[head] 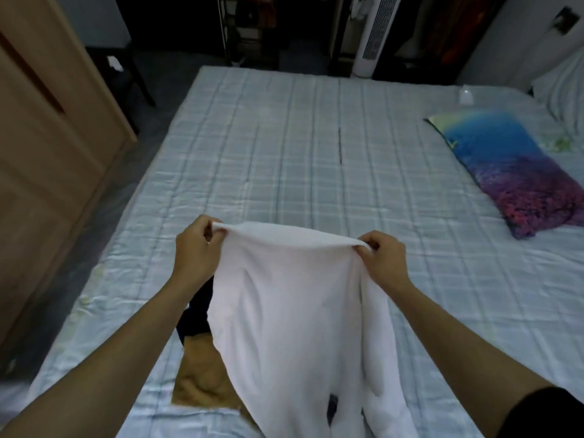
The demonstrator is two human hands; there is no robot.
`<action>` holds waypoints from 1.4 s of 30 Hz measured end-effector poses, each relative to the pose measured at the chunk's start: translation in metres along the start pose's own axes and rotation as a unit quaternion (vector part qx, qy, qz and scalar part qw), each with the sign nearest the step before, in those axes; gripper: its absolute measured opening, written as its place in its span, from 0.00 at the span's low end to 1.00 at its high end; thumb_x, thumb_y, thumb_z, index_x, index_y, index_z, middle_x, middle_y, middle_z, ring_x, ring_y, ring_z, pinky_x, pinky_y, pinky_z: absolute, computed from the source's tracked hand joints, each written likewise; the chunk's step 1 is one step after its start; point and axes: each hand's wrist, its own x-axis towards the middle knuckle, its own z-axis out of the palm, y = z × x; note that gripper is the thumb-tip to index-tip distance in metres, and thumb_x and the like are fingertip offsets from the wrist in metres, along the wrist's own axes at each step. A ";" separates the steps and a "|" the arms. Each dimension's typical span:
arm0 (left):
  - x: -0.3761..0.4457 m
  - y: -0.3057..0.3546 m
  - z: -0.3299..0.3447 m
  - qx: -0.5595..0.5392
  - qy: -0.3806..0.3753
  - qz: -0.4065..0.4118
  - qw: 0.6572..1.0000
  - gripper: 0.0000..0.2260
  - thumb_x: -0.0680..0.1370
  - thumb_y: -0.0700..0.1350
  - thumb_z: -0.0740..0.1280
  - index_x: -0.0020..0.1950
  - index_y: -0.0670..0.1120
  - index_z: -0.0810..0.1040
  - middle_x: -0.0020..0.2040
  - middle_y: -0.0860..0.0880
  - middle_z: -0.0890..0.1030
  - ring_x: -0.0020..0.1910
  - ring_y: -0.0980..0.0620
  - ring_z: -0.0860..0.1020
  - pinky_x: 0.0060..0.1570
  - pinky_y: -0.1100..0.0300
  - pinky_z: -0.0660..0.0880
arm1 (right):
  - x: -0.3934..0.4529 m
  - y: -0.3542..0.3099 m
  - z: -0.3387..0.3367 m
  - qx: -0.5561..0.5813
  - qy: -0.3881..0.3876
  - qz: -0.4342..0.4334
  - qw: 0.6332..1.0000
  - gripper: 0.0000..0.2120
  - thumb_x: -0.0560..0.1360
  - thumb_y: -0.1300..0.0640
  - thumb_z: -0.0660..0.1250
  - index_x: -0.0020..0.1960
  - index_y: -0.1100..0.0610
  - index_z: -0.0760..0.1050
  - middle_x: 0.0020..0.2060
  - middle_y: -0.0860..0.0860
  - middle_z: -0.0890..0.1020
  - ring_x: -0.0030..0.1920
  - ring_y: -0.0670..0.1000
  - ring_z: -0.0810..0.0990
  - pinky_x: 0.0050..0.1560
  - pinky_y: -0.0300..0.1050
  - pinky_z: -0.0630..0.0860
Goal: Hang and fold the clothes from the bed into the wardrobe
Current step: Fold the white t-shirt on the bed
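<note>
A white garment [290, 305] hangs in front of me above the bed [284, 153], held up by its top edge. My left hand [197, 251] pinches the top left corner and my right hand [384, 257] pinches the top right corner. The cloth drapes down toward the near edge of the bed. Beneath it lie a tan garment [202, 380] and a dark navy garment [196, 314], both partly hidden by the white one. The wooden wardrobe [47, 137] stands to the left of the bed.
A blue and purple pillow [512, 172] lies at the right of the bed, with a striped pillow [565, 86] behind it. A white tower fan [374, 33] stands past the bed's far end. A dark chair [126, 67] is beside the wardrobe.
</note>
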 end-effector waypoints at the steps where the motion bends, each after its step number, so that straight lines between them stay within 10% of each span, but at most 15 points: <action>1: 0.003 -0.003 0.009 0.001 -0.013 -0.004 1.000 0.03 0.80 0.42 0.67 0.46 0.48 0.78 0.39 0.56 0.78 0.39 0.63 0.75 0.36 0.74 0.66 | 0.004 0.002 0.007 0.002 -0.008 0.012 1.000 0.02 0.71 0.63 0.74 0.43 0.59 0.83 0.36 0.49 0.82 0.38 0.48 0.79 0.39 0.33 0.66; 10: -0.040 -0.021 0.081 0.038 -0.202 -0.043 0.978 0.04 0.76 0.42 0.71 0.51 0.46 0.81 0.48 0.54 0.82 0.45 0.57 0.80 0.44 0.75 0.70 | -0.017 0.053 0.018 -0.007 -0.029 0.071 0.997 0.03 0.75 0.63 0.70 0.44 0.57 0.82 0.35 0.45 0.81 0.37 0.39 0.78 0.40 0.23 0.69; 13: -0.067 -0.018 0.102 0.044 -0.243 -0.042 0.968 0.05 0.76 0.42 0.71 0.52 0.45 0.81 0.50 0.53 0.82 0.47 0.53 0.82 0.50 0.61 0.75 | -0.037 0.081 0.012 -0.020 -0.040 0.097 0.994 0.03 0.75 0.62 0.70 0.45 0.57 0.82 0.37 0.46 0.82 0.38 0.46 0.80 0.41 0.26 0.68; 21: -0.163 -0.003 0.156 0.059 -0.326 -0.039 0.943 0.06 0.77 0.43 0.71 0.53 0.45 0.80 0.51 0.51 0.81 0.48 0.52 0.80 0.49 0.62 0.74 | -0.115 0.158 -0.002 -0.038 -0.134 0.126 0.982 0.06 0.73 0.62 0.71 0.49 0.57 0.82 0.42 0.51 0.84 0.40 0.48 0.79 0.47 0.36 0.71; 26: -0.241 0.008 0.189 0.115 -0.324 -0.039 0.938 0.08 0.79 0.46 0.68 0.57 0.48 0.78 0.53 0.53 0.79 0.51 0.52 0.78 0.53 0.59 0.72 | -0.141 0.201 -0.016 -0.005 -0.218 0.118 0.969 0.07 0.75 0.62 0.70 0.51 0.54 0.81 0.42 0.49 0.83 0.41 0.46 0.80 0.43 0.25 0.71; 42: -0.419 0.005 0.305 0.257 -0.248 -0.084 0.930 0.19 0.77 0.55 0.63 0.68 0.55 0.69 0.69 0.53 0.67 0.65 0.51 0.68 0.59 0.59 0.70 | -0.190 0.275 0.014 -0.049 -0.285 -0.095 0.953 0.21 0.72 0.60 0.73 0.64 0.54 0.76 0.60 0.50 0.76 0.63 0.51 0.73 0.66 0.40 0.67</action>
